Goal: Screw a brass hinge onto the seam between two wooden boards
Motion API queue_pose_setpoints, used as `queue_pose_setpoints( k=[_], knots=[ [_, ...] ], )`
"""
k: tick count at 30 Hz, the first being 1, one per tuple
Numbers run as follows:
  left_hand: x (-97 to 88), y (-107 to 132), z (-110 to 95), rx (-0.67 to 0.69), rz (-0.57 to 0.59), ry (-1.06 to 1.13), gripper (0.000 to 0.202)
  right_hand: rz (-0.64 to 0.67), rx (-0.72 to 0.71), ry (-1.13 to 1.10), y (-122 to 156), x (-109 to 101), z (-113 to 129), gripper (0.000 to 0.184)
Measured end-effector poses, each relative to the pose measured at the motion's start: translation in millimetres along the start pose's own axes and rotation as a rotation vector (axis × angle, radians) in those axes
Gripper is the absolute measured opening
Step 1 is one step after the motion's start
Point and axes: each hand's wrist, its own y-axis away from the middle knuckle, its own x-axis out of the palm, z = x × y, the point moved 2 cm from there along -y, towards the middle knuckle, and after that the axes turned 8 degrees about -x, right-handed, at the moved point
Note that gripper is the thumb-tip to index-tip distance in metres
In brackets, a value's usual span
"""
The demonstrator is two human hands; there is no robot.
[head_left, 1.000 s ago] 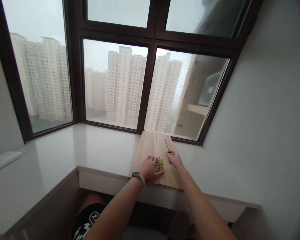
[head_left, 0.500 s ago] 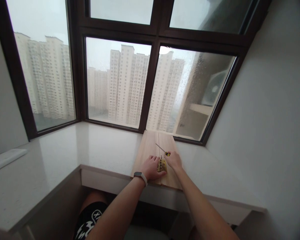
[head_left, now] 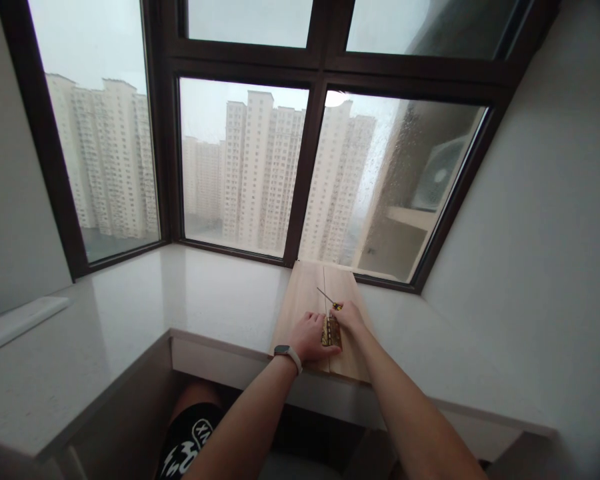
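Two pale wooden boards (head_left: 303, 288) lie side by side, a narrow seam running between them. Across that seam sits a brass-coloured hinge (head_left: 331, 331), partly covered by fingers. My left hand (head_left: 310, 337) is closed around the hinge's left and near sides, thumb along its near edge, keeping it against the wood. A screwdriver (head_left: 337, 306) with a yellow-and-black handle is in my right hand (head_left: 351, 317), its thin shaft pointing away to the upper left. The right fingertips are at the hinge's far end; whether they also pinch a small part there is hidden.
The boards lie on a white windowsill counter (head_left: 220, 293), whose front edge drops off near my forearms. A white device (head_left: 25, 321) lies at the far left. Dark window frames (head_left: 307, 167) stand behind, and a white wall (head_left: 525, 220) bounds the right.
My right hand has come slightly nearer to the hinge's far end, still with the screwdriver. My left hand stays on the hinge. The view has shifted a little to the left.
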Motion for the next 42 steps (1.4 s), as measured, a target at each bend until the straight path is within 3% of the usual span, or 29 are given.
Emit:
queue_pose_setpoints(
  k=[7,11,16,19,24,31,42],
  knots=[
    [5.2,-3,9,-0.061,0.039,0.083,0.1,-0.265,0.02,-0.252,-3,-22,-11,0.025],
    [7.7,-5,16,-0.113,0.063,0.182,0.109,-0.314,-0.105,-0.405,4,-49,-10,0.026],
    [9.3,-6,21,-0.172,0.065,0.264,0.116,-0.598,-0.113,-0.512,26,-87,1,0.044],
    [10.7,-6,21,-0.181,0.055,0.29,0.117,-0.668,-0.172,-0.545,38,-102,15,0.052],
    [10.9,-6,21,-0.191,0.049,0.295,0.115,-0.624,-0.22,-0.507,51,-105,34,0.049],
    [8.2,-5,19,-0.184,0.049,0.284,0.108,-0.479,-0.273,-0.399,54,-84,42,0.041],
    [13.8,-7,22,-0.171,0.038,0.269,0.115,-0.456,-0.305,-0.352,54,-74,48,0.033]
  ],
)
